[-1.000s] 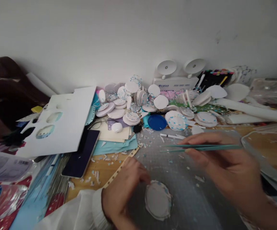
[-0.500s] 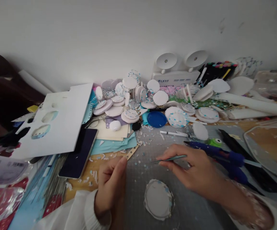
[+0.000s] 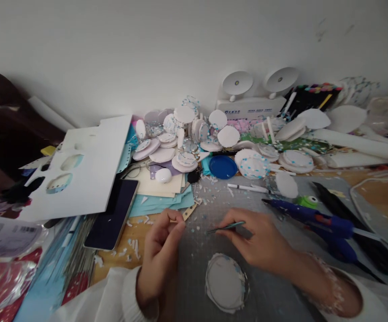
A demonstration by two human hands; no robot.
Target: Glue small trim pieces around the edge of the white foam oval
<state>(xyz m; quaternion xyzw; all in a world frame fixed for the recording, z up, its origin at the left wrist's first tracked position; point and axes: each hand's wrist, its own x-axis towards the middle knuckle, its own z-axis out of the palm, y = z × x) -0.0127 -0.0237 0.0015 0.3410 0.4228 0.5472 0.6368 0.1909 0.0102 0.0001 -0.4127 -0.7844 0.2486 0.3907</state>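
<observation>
My right hand pinches a pair of thin tweezers, their tips pointing left, low over the grey cutting mat. Tiny pale-blue and white star-like bits lie on the mat close to the tips. My left hand is closed at the mat's left edge, thumb against curled fingers; whatever it holds, if anything, is hidden. Just beyond its thumb lies a narrow tan strip with star marks. A round white disc with a ragged rim and bluish specks lies flat between and below my hands.
A blue glue gun lies to the right, beside a green frog-like item. Behind stand many white discs, a blue lid and a white pen. At left are a phone and a white board.
My right hand and the tweezers have shifted left and slightly down, closer to the small bits. The left hand has moved slightly right. The whole view has shifted a little.
</observation>
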